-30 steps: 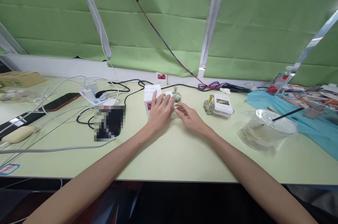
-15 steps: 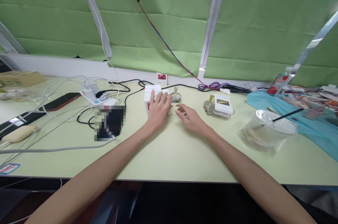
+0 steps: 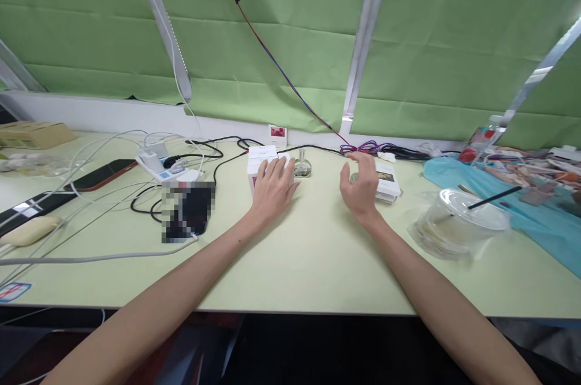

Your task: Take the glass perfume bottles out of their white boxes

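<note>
My left hand [image 3: 272, 188] rests on the near right part of the white boxes [image 3: 261, 155], its fingers slightly apart and nothing gripped. Just right of it stands a small clear glass bottle [image 3: 302, 166]. Farther right, my right hand [image 3: 361, 186] is over a second glass bottle with a gold top, which it mostly hides. Its fingers curve apart from the thumb; whether they touch that bottle is hidden. Beside this hand lies a white box with a dark picture [image 3: 388, 182].
A power strip [image 3: 167, 173] with tangled cables, a blurred-out device [image 3: 188, 212] and phones [image 3: 102, 174] lie left. To the right are a lidded plastic tub [image 3: 472, 215] with a black straw and blue plastic sheeting [image 3: 535, 221]. A small white card [image 3: 278, 134] leans at the back.
My right hand has moved right, from beside the left hand to over the gold-topped bottle. My left hand stays on the white boxes, its thumb now stretched outward.
</note>
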Motion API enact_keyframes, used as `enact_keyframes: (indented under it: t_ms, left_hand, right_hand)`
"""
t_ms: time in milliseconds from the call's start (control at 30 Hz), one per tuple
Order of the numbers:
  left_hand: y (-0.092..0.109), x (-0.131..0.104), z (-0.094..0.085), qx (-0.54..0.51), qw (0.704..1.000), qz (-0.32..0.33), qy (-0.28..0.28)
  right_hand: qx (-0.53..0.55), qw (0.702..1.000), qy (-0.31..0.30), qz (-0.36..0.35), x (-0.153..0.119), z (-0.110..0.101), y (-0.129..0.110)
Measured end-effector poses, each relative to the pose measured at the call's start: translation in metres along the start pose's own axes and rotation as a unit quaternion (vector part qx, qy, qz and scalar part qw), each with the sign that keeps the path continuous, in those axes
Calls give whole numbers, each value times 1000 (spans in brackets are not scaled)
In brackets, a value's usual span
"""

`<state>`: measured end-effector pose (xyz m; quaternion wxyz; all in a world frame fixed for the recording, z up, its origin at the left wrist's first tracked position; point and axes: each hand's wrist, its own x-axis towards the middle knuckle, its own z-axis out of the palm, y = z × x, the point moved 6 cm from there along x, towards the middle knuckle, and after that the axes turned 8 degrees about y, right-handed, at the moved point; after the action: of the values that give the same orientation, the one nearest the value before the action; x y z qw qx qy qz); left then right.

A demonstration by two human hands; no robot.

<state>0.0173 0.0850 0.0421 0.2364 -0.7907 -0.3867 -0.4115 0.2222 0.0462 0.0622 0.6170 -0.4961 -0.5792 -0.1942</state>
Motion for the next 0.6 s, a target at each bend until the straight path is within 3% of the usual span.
enact_keyframes:
  t_ms: [200,367,467,600]
  left_hand:
    - [10,-2,-16,-66,994,20,83]
    - [29,-7,-31,-181,975,64,109]
    - [37,-12,-29,-244,965,76,54]
    - [43,-21,-16,-279,956,40,-80]
  right_hand:
    - [-149,979,102,95,15,-23,37]
    - [-228,953,96,173,17,-28,72]
    - [-262,941,38,210,14,-24,91]
    - [-275,932,-33,236,8,-19,105]
